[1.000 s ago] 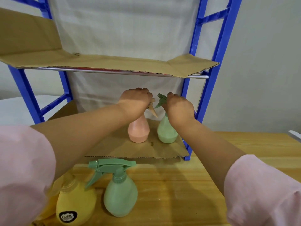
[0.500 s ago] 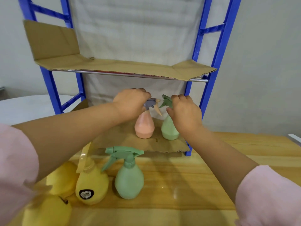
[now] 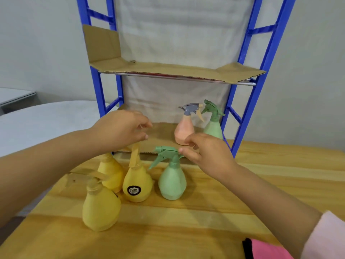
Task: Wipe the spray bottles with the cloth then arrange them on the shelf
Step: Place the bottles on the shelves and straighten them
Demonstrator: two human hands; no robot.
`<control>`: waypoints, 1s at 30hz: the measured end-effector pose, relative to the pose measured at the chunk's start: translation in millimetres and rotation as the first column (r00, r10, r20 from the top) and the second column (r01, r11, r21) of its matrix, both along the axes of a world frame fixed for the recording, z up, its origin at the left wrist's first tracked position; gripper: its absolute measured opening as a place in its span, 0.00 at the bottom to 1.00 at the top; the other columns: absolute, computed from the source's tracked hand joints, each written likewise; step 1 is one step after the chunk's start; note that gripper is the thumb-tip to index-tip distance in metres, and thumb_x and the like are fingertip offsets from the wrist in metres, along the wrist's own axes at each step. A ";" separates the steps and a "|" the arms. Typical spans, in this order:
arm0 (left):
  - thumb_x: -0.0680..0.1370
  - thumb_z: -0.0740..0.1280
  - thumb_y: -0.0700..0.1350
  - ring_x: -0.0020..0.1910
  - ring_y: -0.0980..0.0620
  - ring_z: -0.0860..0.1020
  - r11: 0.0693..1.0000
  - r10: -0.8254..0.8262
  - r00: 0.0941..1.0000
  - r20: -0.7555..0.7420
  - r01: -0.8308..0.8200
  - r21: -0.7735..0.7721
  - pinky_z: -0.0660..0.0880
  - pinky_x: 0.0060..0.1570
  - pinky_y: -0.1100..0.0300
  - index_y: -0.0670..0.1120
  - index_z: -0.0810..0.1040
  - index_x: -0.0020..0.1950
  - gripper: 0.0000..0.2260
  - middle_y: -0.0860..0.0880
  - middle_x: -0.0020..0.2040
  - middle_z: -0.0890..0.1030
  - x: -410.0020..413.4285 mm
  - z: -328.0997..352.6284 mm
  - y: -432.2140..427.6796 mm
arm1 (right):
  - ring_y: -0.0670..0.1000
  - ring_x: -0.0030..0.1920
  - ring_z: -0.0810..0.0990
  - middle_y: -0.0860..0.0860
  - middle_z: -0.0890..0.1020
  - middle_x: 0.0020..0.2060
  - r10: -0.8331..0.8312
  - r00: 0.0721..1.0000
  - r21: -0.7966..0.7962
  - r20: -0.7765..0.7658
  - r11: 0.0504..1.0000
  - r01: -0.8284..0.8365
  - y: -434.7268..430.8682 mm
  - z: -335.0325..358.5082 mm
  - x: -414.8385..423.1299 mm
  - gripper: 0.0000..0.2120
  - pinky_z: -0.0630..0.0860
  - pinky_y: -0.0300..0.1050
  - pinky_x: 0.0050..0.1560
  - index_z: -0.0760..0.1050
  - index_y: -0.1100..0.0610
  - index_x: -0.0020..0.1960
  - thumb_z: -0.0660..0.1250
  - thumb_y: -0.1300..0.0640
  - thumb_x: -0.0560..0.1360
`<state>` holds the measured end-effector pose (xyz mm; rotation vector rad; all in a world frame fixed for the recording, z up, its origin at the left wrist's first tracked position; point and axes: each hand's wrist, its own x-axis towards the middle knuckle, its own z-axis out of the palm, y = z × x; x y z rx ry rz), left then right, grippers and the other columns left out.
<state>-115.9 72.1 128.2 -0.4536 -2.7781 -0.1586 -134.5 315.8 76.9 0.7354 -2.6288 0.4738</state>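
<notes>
A pink spray bottle [image 3: 183, 130] and a green spray bottle [image 3: 213, 124] stand side by side at the right of the blue shelf's lower cardboard level [image 3: 162, 135]. On the wooden table [image 3: 261, 184] in front stand a second green spray bottle [image 3: 172, 179] and three yellow spray bottles [image 3: 137, 185] [image 3: 101, 210] [image 3: 111, 170]. My left hand [image 3: 121, 128] hovers above the yellow bottles with loosely curled fingers, holding nothing. My right hand [image 3: 207, 152] is relaxed, its fingertips at the trigger head of the green bottle on the table. A pink cloth [image 3: 267, 249] lies at the bottom right edge.
The blue shelf frame [image 3: 248, 101] stands at the table's back, with an upper cardboard level [image 3: 168, 69] bare of bottles. A white round table [image 3: 37, 124] lies to the left. Bare wood stretches right of the bottles.
Both hands let go of the pink and green bottles on the shelf and drew back toward the table. The camera view pulled back and shifted left, showing all the yellow bottles.
</notes>
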 end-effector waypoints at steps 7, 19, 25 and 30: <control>0.73 0.64 0.35 0.65 0.53 0.70 0.952 -0.177 0.984 -0.017 0.166 -0.257 0.73 0.56 0.58 0.56 0.75 0.64 0.24 0.54 0.65 0.73 18.7 -20.8 -21.1 | 0.51 0.49 0.79 0.47 0.81 0.50 0.028 0.992 0.059 0.121 0.998 -0.036 -23.9 -10.6 12.1 0.16 0.74 0.48 0.45 0.75 0.51 0.59 0.68 0.46 0.73; 0.75 0.64 0.39 0.64 0.58 0.69 0.988 -0.123 0.992 -0.043 0.118 -0.101 0.72 0.56 0.62 0.60 0.73 0.64 0.22 0.60 0.65 0.71 0.2 -11.1 -50.6 | 0.52 0.40 0.75 0.51 0.78 0.38 -0.011 0.989 -0.155 0.148 0.987 0.034 -46.4 21.1 -28.6 0.10 0.73 0.49 0.42 0.73 0.56 0.43 0.72 0.53 0.71; 0.75 0.66 0.44 0.63 0.58 0.69 0.994 -0.109 0.993 -0.045 0.108 -0.033 0.69 0.57 0.63 0.59 0.74 0.63 0.18 0.60 0.63 0.72 -13.6 -8.1 -66.0 | 0.50 0.37 0.72 0.46 0.73 0.33 -0.088 0.996 -0.304 0.026 0.948 0.092 -75.0 36.0 -76.5 0.10 0.65 0.45 0.36 0.73 0.56 0.42 0.72 0.53 0.71; 0.75 0.68 0.46 0.62 0.58 0.71 0.994 -0.094 0.995 -0.045 0.096 0.047 0.70 0.57 0.62 0.58 0.76 0.61 0.16 0.60 0.61 0.74 -24.8 -13.6 -78.3 | 0.49 0.41 0.72 0.50 0.78 0.41 -0.121 0.993 -0.316 0.011 0.941 0.119 -106.6 23.8 -111.4 0.10 0.63 0.41 0.39 0.76 0.58 0.50 0.70 0.53 0.73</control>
